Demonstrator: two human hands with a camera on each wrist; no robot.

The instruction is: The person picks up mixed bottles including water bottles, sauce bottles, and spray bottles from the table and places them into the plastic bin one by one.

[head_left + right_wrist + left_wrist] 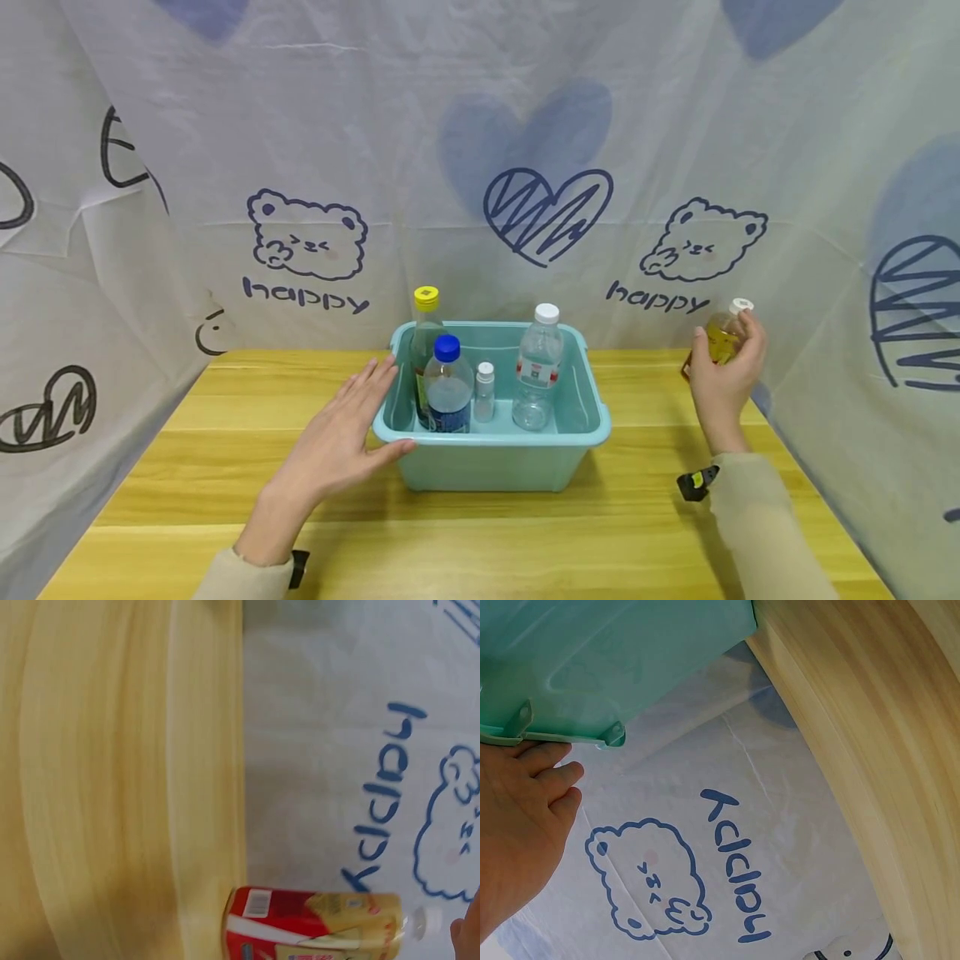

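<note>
A light teal plastic basin (495, 467) stands on the wooden table, holding several bottles. My left hand (330, 437) lies along its left side, fingers straight at the rim and thumb by the front corner. In the left wrist view, the fingertips (559, 776) show right at the rim. At the far right back, a bottle with a yellow and red label (315, 922) and white cap stands upright near the table's edge. My right hand (727, 375) is at this bottle, thumb and fingers spread on either side of its upper part.
The basin contains a yellow-capped bottle (427, 321), a blue-capped bottle (448, 387), a small white-capped bottle (484, 396) and a clear bottle (537, 367). Behind the wooden table (480, 542) hangs a pale printed curtain (420, 167), which also borders both sides.
</note>
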